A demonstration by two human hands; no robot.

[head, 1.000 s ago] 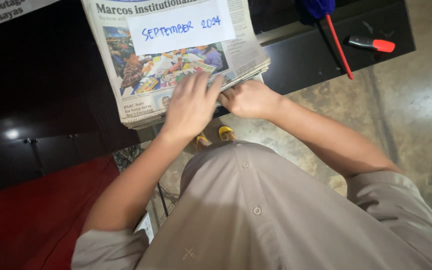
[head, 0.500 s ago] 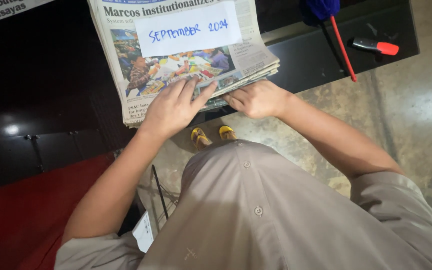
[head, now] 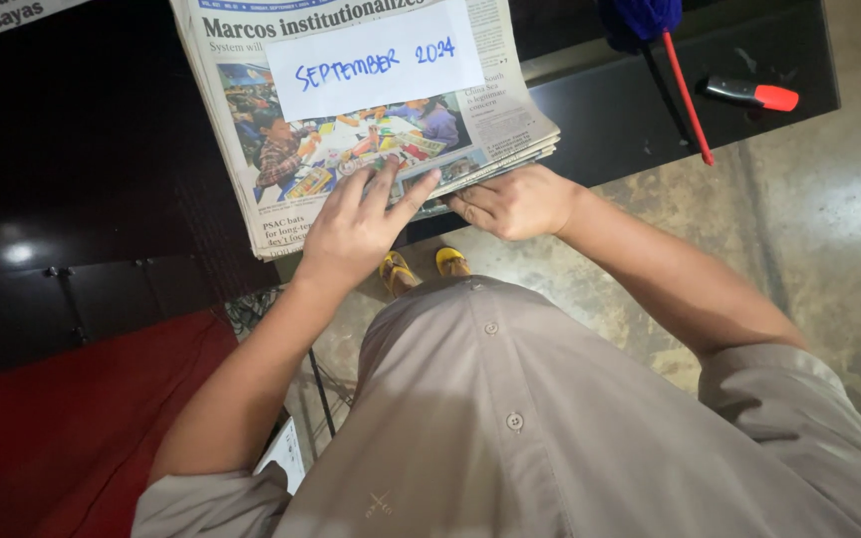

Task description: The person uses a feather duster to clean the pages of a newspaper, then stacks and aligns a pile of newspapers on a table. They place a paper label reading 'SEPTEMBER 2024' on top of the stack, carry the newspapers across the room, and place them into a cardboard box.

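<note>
A thick stack of folded newspapers (head: 251,90) lies on a black table top (head: 62,149), its near edge hanging over the table edge. A white paper slip with blue handwriting (head: 381,60) sits on top of the stack. My left hand (head: 356,229) lies flat on the lower front page, fingers spread. My right hand (head: 510,202) grips the near right corner of the stack from below, fingers curled under the paper edges.
A black and red marker (head: 754,95) lies on the table at the far right. A thin red stick with a blue tuft (head: 685,90) leans across the table edge. Below are a concrete floor (head: 809,229), a red surface (head: 62,438) and my yellow sandals (head: 421,267).
The stack has slid nearer to me over the table edge. My left hand has moved down its front page, and my right hand has shifted along the near edge.
</note>
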